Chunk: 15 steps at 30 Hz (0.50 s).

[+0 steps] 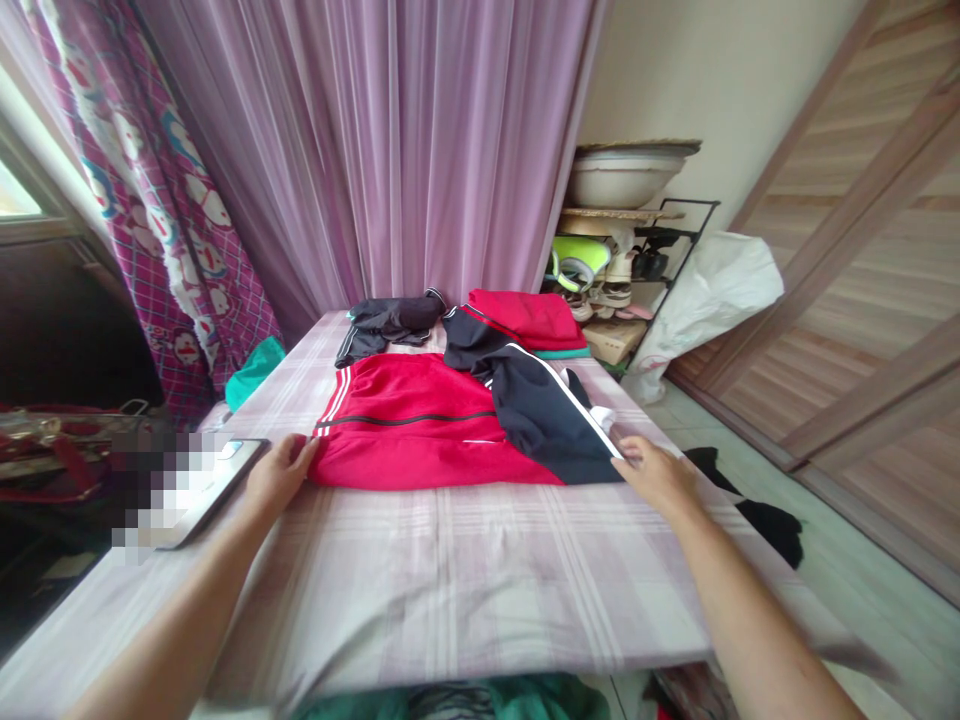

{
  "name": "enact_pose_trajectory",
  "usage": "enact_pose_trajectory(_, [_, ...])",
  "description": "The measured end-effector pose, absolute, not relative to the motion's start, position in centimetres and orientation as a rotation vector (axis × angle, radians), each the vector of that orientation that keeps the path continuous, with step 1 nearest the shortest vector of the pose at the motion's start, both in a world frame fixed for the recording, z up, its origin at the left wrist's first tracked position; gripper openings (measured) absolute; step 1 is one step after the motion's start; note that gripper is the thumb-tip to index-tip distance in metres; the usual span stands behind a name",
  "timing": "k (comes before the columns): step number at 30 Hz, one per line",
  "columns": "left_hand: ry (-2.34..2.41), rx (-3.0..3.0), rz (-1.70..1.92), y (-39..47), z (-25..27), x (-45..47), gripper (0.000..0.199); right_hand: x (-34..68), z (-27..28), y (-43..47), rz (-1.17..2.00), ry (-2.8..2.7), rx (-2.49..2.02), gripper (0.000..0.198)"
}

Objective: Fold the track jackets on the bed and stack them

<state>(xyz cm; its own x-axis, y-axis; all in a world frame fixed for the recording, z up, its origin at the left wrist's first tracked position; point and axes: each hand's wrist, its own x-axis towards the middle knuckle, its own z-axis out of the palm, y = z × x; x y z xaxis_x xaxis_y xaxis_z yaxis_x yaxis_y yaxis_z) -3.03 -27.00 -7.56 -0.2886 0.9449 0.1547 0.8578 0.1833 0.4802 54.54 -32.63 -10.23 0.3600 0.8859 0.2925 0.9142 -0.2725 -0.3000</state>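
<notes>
A red and dark navy track jacket (420, 450) lies flat on the checked cloth of the table, with white stripes at its left edge and along the dark sleeve. At the jacket's near left corner, my left hand (281, 475) has thumb and fingers closed on the red fabric. My right hand (656, 470) pinches the dark part at the right edge, by the white stripe. Behind the jacket are a bunched dark garment (394, 318) and a folded red garment (525, 318). A small white thing (602, 418) and something black lie just beyond my right hand.
A phone or tablet (217, 490), partly blurred out, rests on the tablecloth (450, 580) left of my left hand. Green cloth (256, 372) sits by the far left edge. Beyond the right side stand a shoe rack (679, 232) and a white bag (705, 300); black items (772, 530) lie on the floor.
</notes>
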Motion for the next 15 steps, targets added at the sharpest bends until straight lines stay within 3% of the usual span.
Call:
enact_pose_trajectory(4, [2.345,1.756,0.639,-26.7,-7.3,-2.7,0.044,51.6,-7.9,-30.3,-0.262,-1.684,-1.983,0.031])
enact_pose_trajectory(10, [2.393,1.843,0.571,-26.4,-6.7,-2.5,0.044,45.2,-4.1,-23.3,-0.076,-1.807,-1.947,0.036])
enact_pose_trajectory(15, [2.388,1.840,0.586,-26.1,-6.3,-2.3,0.041,41.9,-3.2,-17.3,-0.029,-1.777,-2.025,0.057])
